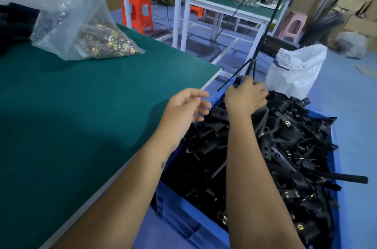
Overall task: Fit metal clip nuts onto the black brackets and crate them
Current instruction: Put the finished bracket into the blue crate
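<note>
- right hand (245,98) at far end of blue crate (179,220), fingers curled round a black bracket (237,81) whose top pokes out above the knuckles
- rest of that bracket hidden behind the hand; whether it carries a clip nut, can't tell
- left hand (186,109) over the table edge just beside the crate, fingers loosely spread, holding nothing
- crate heaped with black brackets (289,146), some showing brass-coloured clip nuts; pile sits under and right of both forearms
- clear bag of clip nuts (106,41) on green table (81,106), well apart from both hands, far left
- crate's near right corner cut off by frame; bracket shapes in the heap blur together
- white bag (295,69) on floor beyond the crate
</note>
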Available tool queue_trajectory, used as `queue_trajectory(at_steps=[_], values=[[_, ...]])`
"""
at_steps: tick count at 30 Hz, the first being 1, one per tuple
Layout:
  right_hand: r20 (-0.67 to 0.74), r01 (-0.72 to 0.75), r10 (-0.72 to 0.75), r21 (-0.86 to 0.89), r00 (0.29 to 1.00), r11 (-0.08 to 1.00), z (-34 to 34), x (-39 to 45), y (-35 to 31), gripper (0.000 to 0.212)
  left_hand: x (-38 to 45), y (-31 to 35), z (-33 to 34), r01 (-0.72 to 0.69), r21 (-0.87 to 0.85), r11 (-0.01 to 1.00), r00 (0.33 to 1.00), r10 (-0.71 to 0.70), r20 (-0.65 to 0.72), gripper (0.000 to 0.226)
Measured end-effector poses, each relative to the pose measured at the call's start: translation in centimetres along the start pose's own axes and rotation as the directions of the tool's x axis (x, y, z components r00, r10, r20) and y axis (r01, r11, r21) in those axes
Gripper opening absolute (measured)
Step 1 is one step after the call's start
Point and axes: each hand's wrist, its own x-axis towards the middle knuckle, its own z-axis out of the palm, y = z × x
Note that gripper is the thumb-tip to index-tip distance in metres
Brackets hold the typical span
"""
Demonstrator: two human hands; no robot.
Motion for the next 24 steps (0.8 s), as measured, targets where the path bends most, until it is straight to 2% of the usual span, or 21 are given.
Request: queue_trajectory(at_steps=[3, 5, 7, 10, 12, 15, 18, 20, 22, 24], values=[[0.044, 0.222, -0.234, 0.189, 0.971, 0.957, 1.1, -3.6, -6.8, 0.036, 0.3, 2.0, -2.2, -0.068, -0.013, 0.998, 0.994, 0.067, -0.086, 0.033], [0.086, 0.319, -0.364, 0.326, 0.928, 0.890, 2.0, -6.7, -11.1, 0.032, 0.3, 3.1, -4.9, -0.111, 0.001, 0.994, 0.972, 0.109, -0.207, 0.034], [0.136, 0.355, -0.473, 0.493, 0.870, 0.795, 3.0, -10.0, -14.9, 0.027, -0.2, 4.1, -8.8, -0.165, -0.013, 0.986, 0.922, 0.150, -0.357, 0.032], [0.209, 0.323, -0.607, 0.691, 0.767, 0.647, 4.6, -15.1, -19.6, 0.020, -1.6, 5.4, -15.4, -0.213, 0.015, 0.977, 0.818, 0.187, -0.544, 0.032], [0.255, 0.344, -0.702, 0.729, 0.665, 0.592, 5.8, -18.8, -22.5, 0.017, -3.2, 6.0, -20.1, -0.207, 0.091, 0.974, 0.734, 0.216, -0.644, 0.033], [0.320, 0.389, -0.812, 0.753, 0.488, 0.531, 8.0, -24.0, -26.0, 0.016, -6.2, 6.2, -26.3, -0.117, 0.160, 0.980, 0.629, 0.198, -0.752, 0.029], [0.403, 0.412, -0.852, 0.750, 0.334, 0.517, 10.4, -28.3, -28.5, 0.015, -9.2, 6.1, -30.9, 0.011, 0.127, 0.992, 0.598, 0.095, -0.796, 0.022], [0.461, 0.453, -0.850, 0.720, 0.255, 0.526, 11.8, -30.9, -29.8, 0.015, -10.6, 6.0, -32.9, 0.040, 0.143, 0.989, 0.599, 0.091, -0.796, 0.020], [0.509, 0.533, -0.834, 0.655, 0.211, 0.535, 12.9, -33.2, -31.0, 0.017, -11.4, 5.9, -34.0, 0.009, 0.161, 0.987, 0.586, 0.126, -0.801, 0.018], [0.542, 0.503, -0.806, 0.640, 0.240, 0.580, 13.4, -34.8, -32.3, 0.016, -11.6, 5.9, -34.7, -0.073, 0.103, 0.992, 0.538, 0.126, -0.834, 0.020]])
